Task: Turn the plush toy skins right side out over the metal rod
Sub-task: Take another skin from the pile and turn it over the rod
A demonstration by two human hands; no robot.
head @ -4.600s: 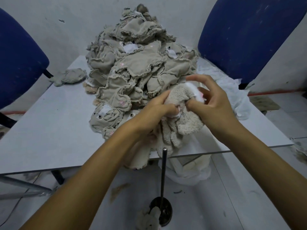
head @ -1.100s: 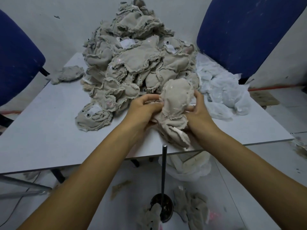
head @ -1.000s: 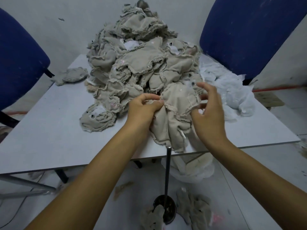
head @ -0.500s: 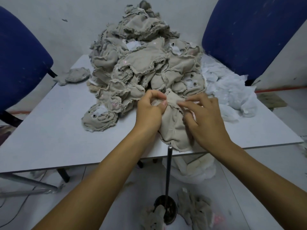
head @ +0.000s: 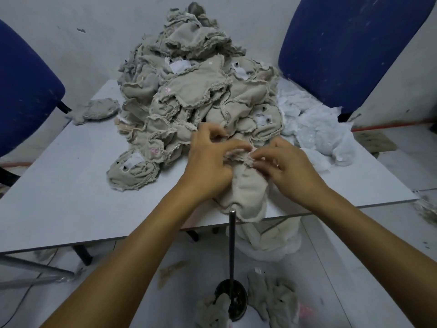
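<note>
Both the left hand [head: 208,166] and right hand [head: 286,166] pinched the frayed rim of a skin [head: 248,188] draped at the bench's [head: 71,197] near edge, just beyond the rod [head: 232,242] tip; the opening probably needed spreading and centring over that tip before pulling down evenly.

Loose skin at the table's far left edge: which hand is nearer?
Left. The left hand is on the loose skin's side of the held skin; the right hand is beyond it.

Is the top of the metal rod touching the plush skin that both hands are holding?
Cannot tell. In the head view the metal rod tip meets the plush skin's lower edge, but this single view cannot separate contact from overlap.
</note>
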